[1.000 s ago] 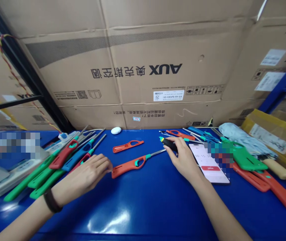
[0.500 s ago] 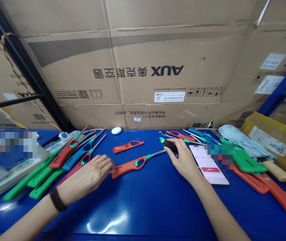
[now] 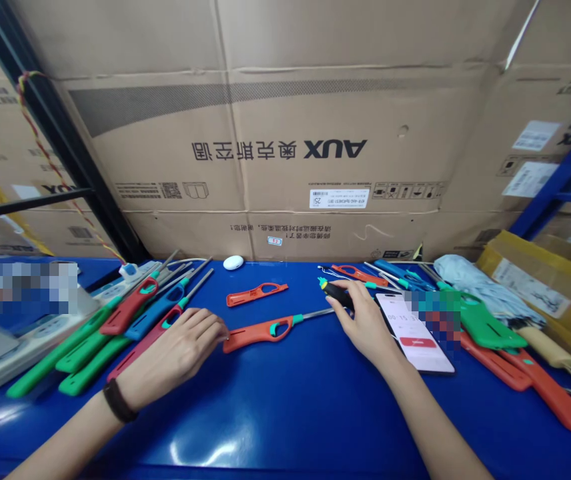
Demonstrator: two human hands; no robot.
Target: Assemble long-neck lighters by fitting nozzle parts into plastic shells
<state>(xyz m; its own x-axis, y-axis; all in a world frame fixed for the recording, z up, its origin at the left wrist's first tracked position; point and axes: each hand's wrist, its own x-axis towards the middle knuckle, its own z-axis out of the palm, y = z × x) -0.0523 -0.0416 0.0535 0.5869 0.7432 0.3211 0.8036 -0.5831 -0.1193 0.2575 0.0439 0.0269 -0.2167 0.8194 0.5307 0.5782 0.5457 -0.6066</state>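
Note:
An orange-red stick lighter (image 3: 253,335) with a teal trigger lies on the blue tabletop (image 3: 285,413), its metal tube pointing right. My left hand (image 3: 190,340) has its fingers closed at the butt end of this lighter. In my right hand (image 3: 360,317) is a black-and-yellow handle (image 3: 338,295) that looks like a screwdriver's; its shaft is hidden. The lighter's tube tip ends beside the right-hand fingers. Behind the lighter lies a separate orange half shell (image 3: 257,293). Small teal parts (image 3: 322,281) show just beyond the handle.
Several coloured lighters (image 3: 90,340) are piled on the left by a white power strip (image 3: 25,347). On the right are a phone (image 3: 415,337), more lighters (image 3: 495,320) and a folded umbrella (image 3: 490,287). A white oval case (image 3: 233,262) stands before a large carton (image 3: 275,107).
The view has shifted slightly. Both hands keep nearly the same places at the lighter and the black-and-yellow handle.

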